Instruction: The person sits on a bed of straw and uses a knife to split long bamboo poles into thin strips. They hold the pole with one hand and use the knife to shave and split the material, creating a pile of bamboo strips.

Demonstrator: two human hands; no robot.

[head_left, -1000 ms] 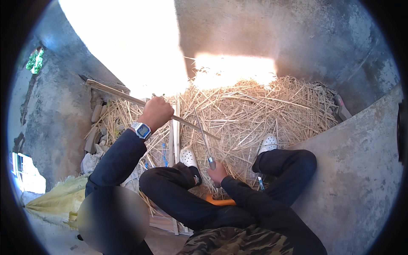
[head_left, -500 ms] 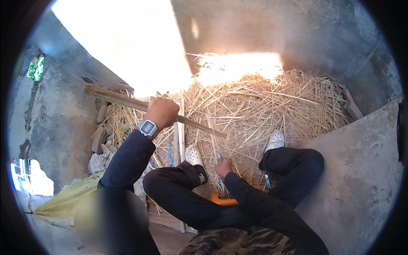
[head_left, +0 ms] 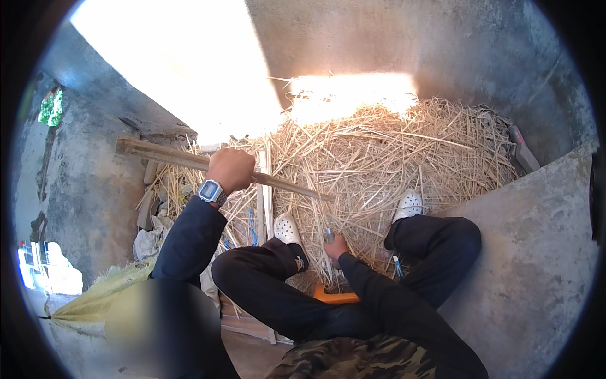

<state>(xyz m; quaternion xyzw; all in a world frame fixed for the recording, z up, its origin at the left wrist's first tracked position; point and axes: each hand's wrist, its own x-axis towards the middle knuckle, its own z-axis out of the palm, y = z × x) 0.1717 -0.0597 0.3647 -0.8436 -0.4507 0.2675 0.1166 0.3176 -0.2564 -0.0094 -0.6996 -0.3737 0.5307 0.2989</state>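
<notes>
My left hand (head_left: 231, 169), with a watch at its wrist, is closed around a long, squared wooden stick (head_left: 165, 153). The stick slants across in front of me, its thick end up at the left and its thin end over the straw (head_left: 372, 151). Lower down, between my feet, my right hand (head_left: 336, 247) is wrapped round a tool with a grey metal collar (head_left: 329, 235). The tool's handle is hidden in my fist, and its blade, if any, cannot be made out. The stick's thin end lies above the right hand, apart from it.
White clogs (head_left: 288, 228) are on my feet amid the straw. An orange object (head_left: 333, 297) shows partly under my right forearm. Concrete walls (head_left: 480, 57) rise behind and at the left. Thin wooden strips (head_left: 267, 183) stand near my left foot; a yellowish sack (head_left: 95, 300) lies at left.
My left hand and the stick have shifted slightly left. My right hand has turned a little, still gripping the tool.
</notes>
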